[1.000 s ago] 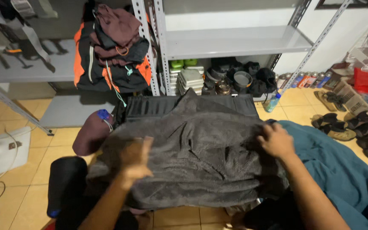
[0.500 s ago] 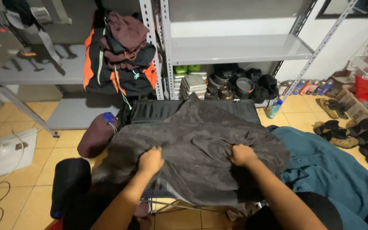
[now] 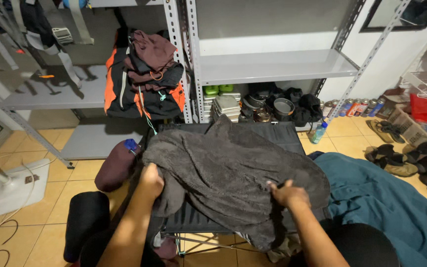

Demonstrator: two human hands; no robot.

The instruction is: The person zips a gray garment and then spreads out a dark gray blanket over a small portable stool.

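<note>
A dark grey fleece garment (image 3: 228, 173) lies bunched on a black folding camp table (image 3: 273, 132). My left hand (image 3: 150, 182) grips the garment's left edge and lifts it off the table. My right hand (image 3: 287, 194) pinches the fabric at the near right side. The table's near surface (image 3: 193, 220) shows under the raised cloth.
Grey metal shelves (image 3: 273, 66) stand behind, with stacked cookware (image 3: 260, 106) below and an orange-and-black backpack (image 3: 142, 81) hanging at left. A teal cloth (image 3: 386, 198) lies at right, shoes (image 3: 401, 158) beyond it. A maroon stuff sack (image 3: 117, 165), a black roll (image 3: 85, 220) and a white fan base (image 3: 11, 188) sit at left.
Both hands moved from the top of the garment toward me and closed on its near edges. The fabric has been pulled up and gathered.
</note>
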